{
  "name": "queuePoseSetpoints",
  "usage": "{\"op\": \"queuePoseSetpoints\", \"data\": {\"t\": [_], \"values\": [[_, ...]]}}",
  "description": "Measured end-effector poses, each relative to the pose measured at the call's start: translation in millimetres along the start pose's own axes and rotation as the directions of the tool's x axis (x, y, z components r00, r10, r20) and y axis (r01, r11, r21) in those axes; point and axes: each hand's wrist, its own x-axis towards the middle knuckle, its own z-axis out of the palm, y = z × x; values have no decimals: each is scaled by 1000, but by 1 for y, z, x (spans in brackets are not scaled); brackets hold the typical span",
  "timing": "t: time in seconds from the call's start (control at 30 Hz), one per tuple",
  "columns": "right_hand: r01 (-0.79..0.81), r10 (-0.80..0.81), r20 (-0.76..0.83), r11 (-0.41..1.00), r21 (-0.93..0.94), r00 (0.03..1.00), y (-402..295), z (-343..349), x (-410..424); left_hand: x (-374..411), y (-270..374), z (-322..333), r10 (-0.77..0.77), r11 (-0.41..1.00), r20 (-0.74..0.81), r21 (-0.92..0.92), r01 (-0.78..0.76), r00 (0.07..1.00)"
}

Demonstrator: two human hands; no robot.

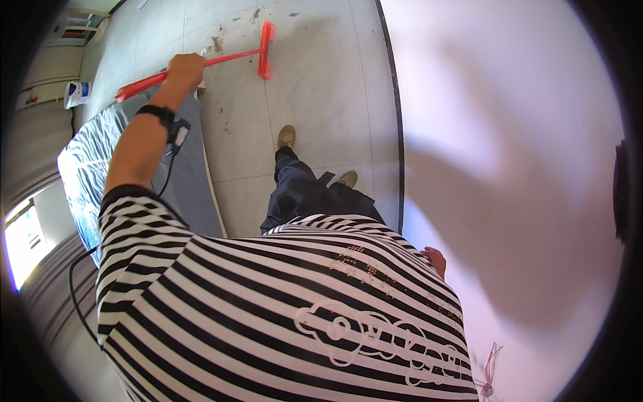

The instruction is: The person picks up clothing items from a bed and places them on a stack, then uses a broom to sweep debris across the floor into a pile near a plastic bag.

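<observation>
My left hand is closed around the handle of a red broom, with the arm stretched forward. The broom head stands on the grey tiled floor ahead of my feet. Dark dirt and debris are scattered on the tiles to the left of the head. A black strap with a small device and a cable sits on my left wrist. By my right hip, close to the white wall, my right hand shows only in part; the shirt hides the rest.
A grey panel-like surface with shiny plastic sheeting stands along my left side. Beyond it is a white bucket. The white wall with a black skirting strip runs along my right; loose wires stick out of it.
</observation>
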Motion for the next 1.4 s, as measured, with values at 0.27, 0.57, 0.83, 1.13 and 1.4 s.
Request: {"op": "queuePoseSetpoints", "data": {"t": [0.27,0.57,0.83,1.13,1.4], "values": [[-229,236,174,972,-60,956,-8,163,4,-13,-1,47,297,870,190,-458,-183,936],[105,-45,333,981,-164,942,-174,319,-44,53,18,153,417,859,215,-411,-305,883],[-91,155,194,949,-303,969,-153,301,3,92,-216,115,-14,976,-9,-217,12,1000],[137,7,322,897,-420,947,-173,300,74,-7,-177,128,-335,771,290,-463,437,897],[436,101,560,521,-734,822,-332,348,191,-225,41,183,-220,7,748,-641,767,627]]}}
